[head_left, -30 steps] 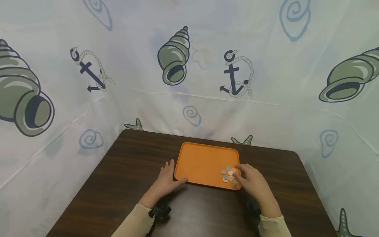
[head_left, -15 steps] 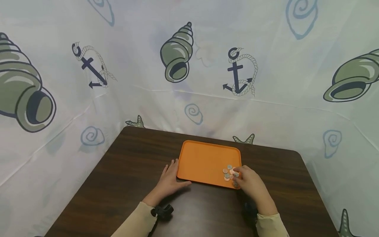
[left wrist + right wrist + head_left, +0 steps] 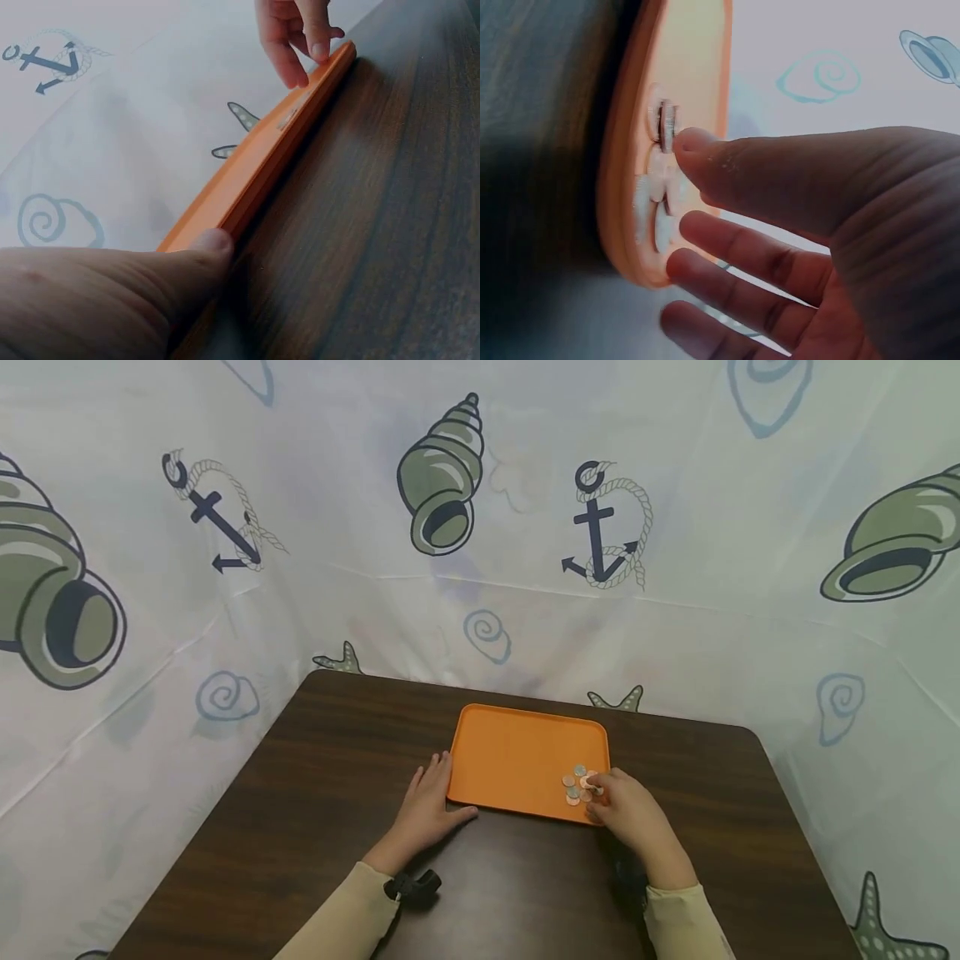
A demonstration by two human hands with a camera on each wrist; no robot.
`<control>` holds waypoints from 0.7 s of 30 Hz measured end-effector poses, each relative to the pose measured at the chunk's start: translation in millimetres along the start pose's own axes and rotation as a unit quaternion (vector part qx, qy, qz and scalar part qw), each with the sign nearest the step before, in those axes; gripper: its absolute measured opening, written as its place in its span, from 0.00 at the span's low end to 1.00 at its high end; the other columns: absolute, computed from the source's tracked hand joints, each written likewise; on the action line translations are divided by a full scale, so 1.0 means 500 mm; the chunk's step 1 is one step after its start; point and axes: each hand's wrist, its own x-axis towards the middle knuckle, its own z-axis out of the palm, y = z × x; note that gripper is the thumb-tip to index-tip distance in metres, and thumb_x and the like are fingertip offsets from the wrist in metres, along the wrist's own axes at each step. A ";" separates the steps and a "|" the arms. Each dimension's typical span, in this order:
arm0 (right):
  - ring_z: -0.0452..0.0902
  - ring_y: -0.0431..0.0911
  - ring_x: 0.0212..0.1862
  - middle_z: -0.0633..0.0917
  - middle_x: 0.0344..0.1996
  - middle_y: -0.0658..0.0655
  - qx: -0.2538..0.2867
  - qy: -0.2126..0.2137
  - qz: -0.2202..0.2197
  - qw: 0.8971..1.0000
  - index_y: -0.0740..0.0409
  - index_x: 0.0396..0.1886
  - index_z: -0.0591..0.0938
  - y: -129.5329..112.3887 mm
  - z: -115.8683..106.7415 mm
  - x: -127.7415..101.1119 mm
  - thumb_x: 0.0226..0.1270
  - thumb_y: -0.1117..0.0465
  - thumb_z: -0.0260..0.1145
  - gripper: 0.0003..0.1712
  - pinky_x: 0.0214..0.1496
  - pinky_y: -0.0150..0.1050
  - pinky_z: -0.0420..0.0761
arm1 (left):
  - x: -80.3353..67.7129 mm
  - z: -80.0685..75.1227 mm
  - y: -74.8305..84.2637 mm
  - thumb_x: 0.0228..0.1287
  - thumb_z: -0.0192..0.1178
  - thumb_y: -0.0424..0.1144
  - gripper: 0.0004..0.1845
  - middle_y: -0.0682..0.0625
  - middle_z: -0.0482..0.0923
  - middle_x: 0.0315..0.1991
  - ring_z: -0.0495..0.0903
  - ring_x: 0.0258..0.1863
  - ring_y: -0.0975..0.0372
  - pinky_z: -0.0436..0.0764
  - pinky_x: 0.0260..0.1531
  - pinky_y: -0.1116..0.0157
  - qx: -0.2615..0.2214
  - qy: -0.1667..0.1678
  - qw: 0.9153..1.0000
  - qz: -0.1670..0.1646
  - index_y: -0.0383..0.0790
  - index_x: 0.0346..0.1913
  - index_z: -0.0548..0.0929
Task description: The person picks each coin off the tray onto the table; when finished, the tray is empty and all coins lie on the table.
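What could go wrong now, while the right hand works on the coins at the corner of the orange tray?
1. The coins lie bunched in the near right corner of the orange tray; the right hand may lift or push several at once.
2. One coin seems tilted on edge at the thumb in the right wrist view; it might roll away.
3. The left hand only rests against the tray's corner, so the tray could slide on the table.

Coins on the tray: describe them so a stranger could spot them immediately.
On the dark wooden table lies an orange tray. The coins cluster in its near right corner, at the right hand fingertips: small silver and copper discs, the tray's only contents.
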 end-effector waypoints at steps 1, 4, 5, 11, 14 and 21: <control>0.75 0.44 0.34 0.84 0.39 0.56 -0.001 0.002 -0.002 1.000 0.61 0.56 0.90 0.001 0.003 0.002 0.66 0.61 0.82 0.20 0.39 0.42 0.81 | 0.001 0.001 0.000 0.69 0.74 0.61 0.62 0.39 0.49 0.90 0.47 0.91 0.47 0.44 0.89 0.40 0.000 0.003 1.000 -0.001 0.35 0.89 0.49; 0.75 0.44 0.35 0.83 0.39 0.55 -0.008 0.005 -0.008 1.000 0.59 0.54 0.91 0.004 0.013 0.006 0.66 0.62 0.82 0.18 0.41 0.42 0.81 | 0.004 0.003 0.001 0.69 0.75 0.58 0.60 0.38 0.52 0.89 0.49 0.90 0.46 0.46 0.89 0.40 -0.004 0.016 1.000 0.000 0.35 0.89 0.52; 0.75 0.44 0.36 0.83 0.39 0.54 -0.014 0.007 -0.009 1.000 0.58 0.53 0.91 0.005 0.017 0.008 0.66 0.62 0.81 0.17 0.41 0.42 0.81 | 0.005 0.003 0.001 0.69 0.75 0.58 0.59 0.38 0.53 0.89 0.50 0.90 0.45 0.47 0.89 0.39 -0.005 0.019 1.000 0.002 0.34 0.89 0.53; 0.73 0.44 0.34 0.81 0.35 0.53 -0.028 0.033 -0.015 0.999 0.56 0.45 0.92 0.007 0.033 0.013 0.67 0.63 0.81 0.09 0.40 0.42 0.81 | 0.012 -0.005 -0.006 0.64 0.79 0.57 0.60 0.36 0.60 0.86 0.56 0.88 0.43 0.51 0.88 0.39 -0.038 0.018 0.999 -0.001 0.36 0.88 0.57; 0.74 0.43 0.34 0.82 0.34 0.52 -0.030 0.044 -0.023 0.998 0.53 0.41 0.91 0.006 0.036 0.012 0.68 0.63 0.80 0.06 0.40 0.42 0.81 | 0.015 -0.009 -0.010 0.62 0.80 0.59 0.62 0.36 0.59 0.87 0.56 0.88 0.42 0.51 0.88 0.40 -0.056 0.012 0.998 -0.003 0.39 0.89 0.56; 0.78 0.44 0.36 0.85 0.35 0.52 -0.030 0.041 -0.034 0.998 0.52 0.41 0.92 -0.001 0.038 0.014 0.69 0.63 0.79 0.05 0.42 0.43 0.84 | 0.018 -0.005 -0.013 0.63 0.79 0.62 0.64 0.39 0.54 0.89 0.53 0.89 0.46 0.49 0.89 0.42 -0.038 0.013 0.999 0.007 0.38 0.89 0.52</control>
